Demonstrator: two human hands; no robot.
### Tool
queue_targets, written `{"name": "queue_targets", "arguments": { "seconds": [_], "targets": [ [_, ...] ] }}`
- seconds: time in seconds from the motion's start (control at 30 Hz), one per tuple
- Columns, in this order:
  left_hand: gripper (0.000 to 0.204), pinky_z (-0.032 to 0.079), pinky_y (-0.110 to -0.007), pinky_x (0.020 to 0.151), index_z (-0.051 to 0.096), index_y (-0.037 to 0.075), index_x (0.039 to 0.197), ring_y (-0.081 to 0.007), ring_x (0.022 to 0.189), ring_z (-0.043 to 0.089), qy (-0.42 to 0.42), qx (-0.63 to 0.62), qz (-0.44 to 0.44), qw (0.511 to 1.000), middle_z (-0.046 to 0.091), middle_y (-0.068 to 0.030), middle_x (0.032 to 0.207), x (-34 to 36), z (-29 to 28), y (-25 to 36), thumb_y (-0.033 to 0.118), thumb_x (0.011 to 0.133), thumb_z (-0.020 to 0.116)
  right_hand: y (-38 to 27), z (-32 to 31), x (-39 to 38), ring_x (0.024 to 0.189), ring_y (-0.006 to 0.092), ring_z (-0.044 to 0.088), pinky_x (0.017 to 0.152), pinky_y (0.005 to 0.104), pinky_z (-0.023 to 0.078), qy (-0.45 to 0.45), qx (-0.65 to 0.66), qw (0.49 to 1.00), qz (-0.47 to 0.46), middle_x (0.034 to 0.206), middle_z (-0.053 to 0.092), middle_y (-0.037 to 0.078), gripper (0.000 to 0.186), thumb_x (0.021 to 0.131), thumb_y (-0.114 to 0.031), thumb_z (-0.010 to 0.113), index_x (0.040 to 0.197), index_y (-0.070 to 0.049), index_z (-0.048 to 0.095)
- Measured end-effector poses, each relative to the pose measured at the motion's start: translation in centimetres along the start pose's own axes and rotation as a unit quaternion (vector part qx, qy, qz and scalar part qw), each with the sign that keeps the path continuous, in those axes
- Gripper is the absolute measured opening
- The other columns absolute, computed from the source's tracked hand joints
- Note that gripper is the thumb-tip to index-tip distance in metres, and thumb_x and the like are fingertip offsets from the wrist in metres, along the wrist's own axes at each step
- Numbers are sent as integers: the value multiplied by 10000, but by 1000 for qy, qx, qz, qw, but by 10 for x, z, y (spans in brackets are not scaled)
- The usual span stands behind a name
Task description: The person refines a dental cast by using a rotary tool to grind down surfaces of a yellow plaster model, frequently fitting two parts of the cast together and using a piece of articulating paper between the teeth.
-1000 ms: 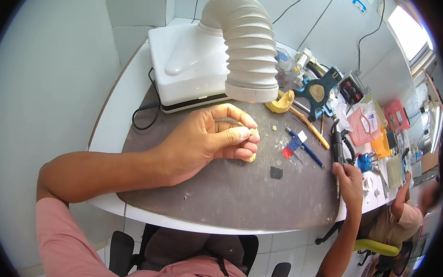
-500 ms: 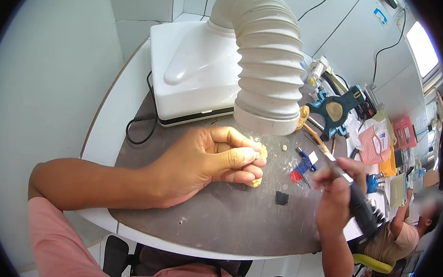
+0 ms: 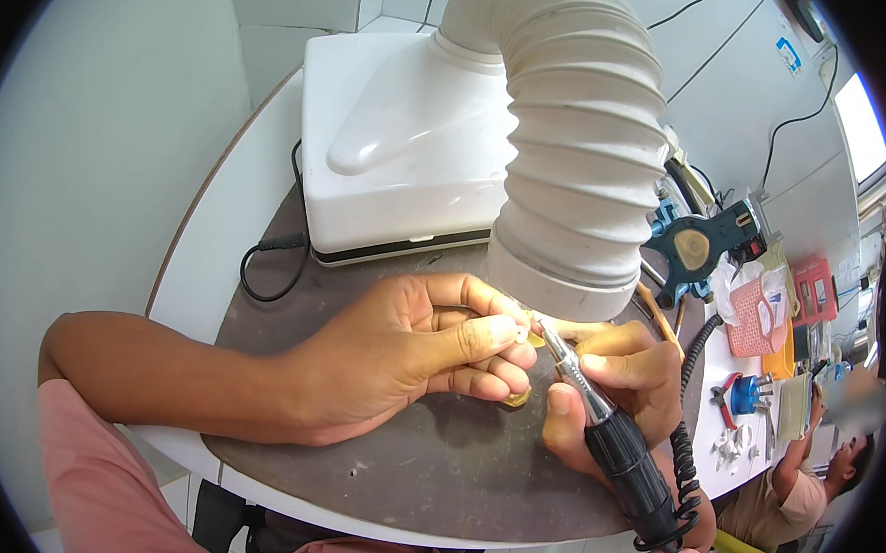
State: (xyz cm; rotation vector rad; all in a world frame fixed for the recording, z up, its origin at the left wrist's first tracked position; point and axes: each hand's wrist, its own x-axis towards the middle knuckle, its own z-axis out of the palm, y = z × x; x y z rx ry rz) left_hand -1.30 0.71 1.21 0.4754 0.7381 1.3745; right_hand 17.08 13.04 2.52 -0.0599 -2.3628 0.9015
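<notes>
My left hand (image 3: 429,346) is closed, with a small whitish, tooth-like piece (image 3: 521,335) pinched between thumb and forefinger. Parts of a yellow, plaster-like piece (image 3: 518,398) show past the curled lower fingers; the rest is hidden in the hand. My right hand (image 3: 640,375) grips a rotary handpiece (image 3: 622,451) with a black body and a silver nose. Its tip points up and left, right beside the whitish piece. Whether the two touch I cannot tell. Both hands are just below the mouth of a ribbed white suction hose (image 3: 580,154).
A white extractor box (image 3: 400,144) stands behind the left hand on the brown-grey bench mat (image 3: 352,482). To the right are a dark blue articulator-like frame (image 3: 700,248), a coiled black cord (image 3: 688,440), a pink basket (image 3: 753,321) and a blue device (image 3: 747,395). Another person (image 3: 797,490) sits farther right.
The right hand has brought the handpiece left, from the bench's right side to the whitish piece at the left fingertips. The left hand still grips its pieces. The view has shifted slightly.
</notes>
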Motion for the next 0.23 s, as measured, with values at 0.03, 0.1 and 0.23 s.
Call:
{"name": "queue_targets", "arguments": {
  "seconds": [0.03, 0.1, 0.23],
  "targets": [
    [268, 573, -230, 849, 553, -43, 1159, -125, 895, 673, 0, -1, 0, 1000, 659, -101, 1032, 0, -1, -1, 165, 993, 582, 1, 0, -1, 961, 297, 669, 839, 364, 511, -1, 0, 1000, 1, 983, 572, 185, 354, 871, -81, 663, 1085, -31, 386],
    [280, 567, -224, 851, 550, -46, 1164, -124, 903, 671, 12, -1, 10, 1000, 658, -103, 1033, 0, -3, -3, 172, 992, 585, 9, 3, -2, 1001, 320, 667, 862, 379, 510, -9, 21, 1000, -11, 979, 570, 179, 366, 862, -82, 674, 1080, -29, 386],
    [233, 543, -237, 812, 565, -28, 1183, -115, 895, 640, 8, -13, -1, 1000, 653, -105, 1073, 0, 1, -2, 113, 999, 551, 15, 7, -3, 894, 337, 722, 687, 326, 574, 59, 28, 996, -59, 881, 630, 150, 395, 734, -9, 769, 1031, -29, 509]
  ]
}}
